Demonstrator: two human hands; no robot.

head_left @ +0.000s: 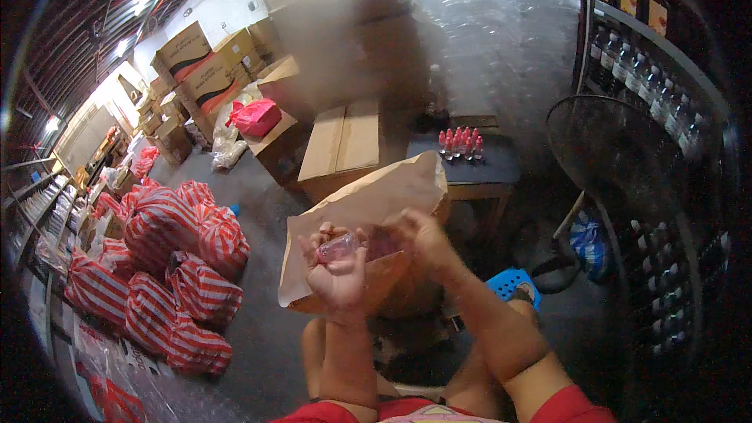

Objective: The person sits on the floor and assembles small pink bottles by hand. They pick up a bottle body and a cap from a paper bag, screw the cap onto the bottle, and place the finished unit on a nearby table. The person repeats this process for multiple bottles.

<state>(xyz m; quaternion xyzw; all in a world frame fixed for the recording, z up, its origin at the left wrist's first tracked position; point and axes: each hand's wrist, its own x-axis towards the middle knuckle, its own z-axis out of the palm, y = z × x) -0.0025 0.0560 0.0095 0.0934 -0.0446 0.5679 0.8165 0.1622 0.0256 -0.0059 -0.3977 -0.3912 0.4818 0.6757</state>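
A large brown paper bag (362, 202) stands wide-mouthed in front of me, between my knees. Over its opening, my left hand (338, 278) is turned palm up, its fingers curled round a small clear plastic bottle (338, 248). My right hand (427, 244) is over the bag's right side; motion smears its fingers, so any grip there is unclear. Beneath my hands, the bag's reddish contents are partly hidden. Several small clear bottles with red caps (460, 143) stand on a dark low table (486, 171) beyond the bag.
Red-and-white striped bags (168, 223) are piled at the left. A closed cardboard box (341, 141) sits behind the paper bag, with stacked cartons (205, 70) farther back. On the right are a round dark mesh fan guard (619, 149) and shelves of bottles (654, 82).
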